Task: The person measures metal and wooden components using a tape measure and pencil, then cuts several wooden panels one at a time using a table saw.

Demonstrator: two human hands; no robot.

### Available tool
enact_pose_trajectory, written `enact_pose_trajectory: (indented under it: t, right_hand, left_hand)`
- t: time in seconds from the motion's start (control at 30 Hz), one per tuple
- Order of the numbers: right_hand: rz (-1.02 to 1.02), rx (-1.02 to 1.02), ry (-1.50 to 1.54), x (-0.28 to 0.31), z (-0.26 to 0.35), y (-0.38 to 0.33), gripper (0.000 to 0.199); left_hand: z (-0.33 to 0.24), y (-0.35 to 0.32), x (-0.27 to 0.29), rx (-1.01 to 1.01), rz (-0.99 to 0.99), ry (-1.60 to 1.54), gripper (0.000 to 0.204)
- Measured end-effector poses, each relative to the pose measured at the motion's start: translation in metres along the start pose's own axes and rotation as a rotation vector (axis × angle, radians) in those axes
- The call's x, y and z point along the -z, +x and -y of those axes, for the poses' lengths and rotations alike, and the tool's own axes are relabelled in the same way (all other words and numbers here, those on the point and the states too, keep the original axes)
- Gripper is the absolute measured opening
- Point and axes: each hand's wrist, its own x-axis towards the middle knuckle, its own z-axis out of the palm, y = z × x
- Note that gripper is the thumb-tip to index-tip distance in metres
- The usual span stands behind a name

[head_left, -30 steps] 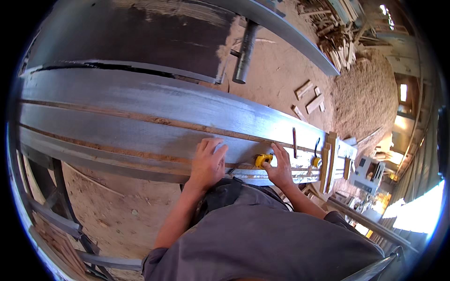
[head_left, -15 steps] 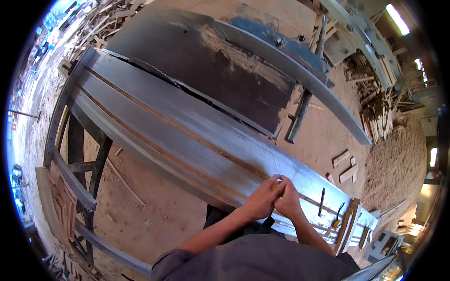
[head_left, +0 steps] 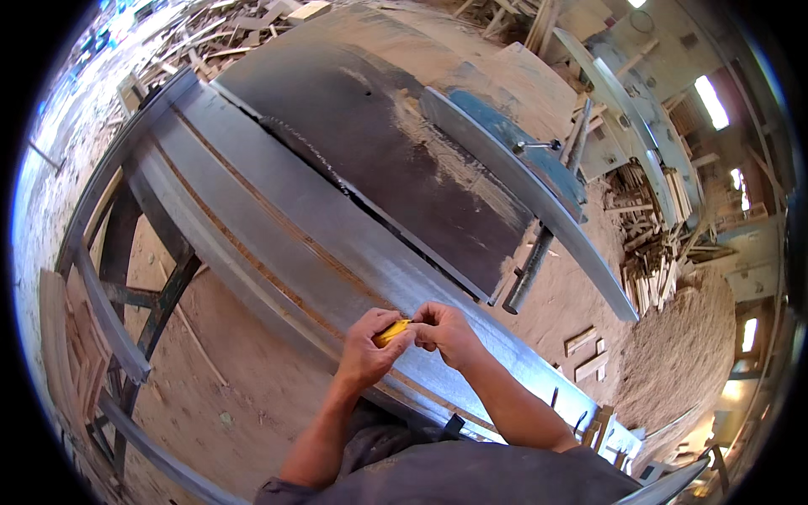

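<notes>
My left hand (head_left: pixel 368 352) is closed around a small yellow object (head_left: pixel 392 332), likely a tape measure, held just above the long grey metal table (head_left: pixel 252 227). My right hand (head_left: pixel 446 331) meets it from the right, with fingertips pinched at the yellow object's end. Both hands hover over the near edge of the table's sliding rails. Most of the yellow object is hidden by my fingers.
A dark saw table top (head_left: pixel 370 160) with a thin blade slot lies beyond the rails, and a blue-grey fence (head_left: pixel 513 151) crosses behind it. Sawdust covers the floor (head_left: pixel 236 396). Wood offcuts (head_left: pixel 652 252) pile up at the right. The metal frame's legs (head_left: pixel 126 286) stand at the left.
My hands lifted off the table, picked up the yellow object and came together on it. The view swung left, showing more of the saw table.
</notes>
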Motion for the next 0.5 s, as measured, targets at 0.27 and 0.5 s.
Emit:
enact_pose_trajectory:
  t: [0.27,0.5]
  right_hand:
    - [0.088,0.054,-0.037,-0.008,0.058,0.081,0.010]
    - [0.493,-0.165,-0.010,-0.075,0.037,0.124,0.023]
  left_hand:
    - [0.042,-0.017,0.101,0.150,-0.419,0.114,0.044]
    - [-0.004,0.023,0.089,0.200,-0.343,0.151,0.056]
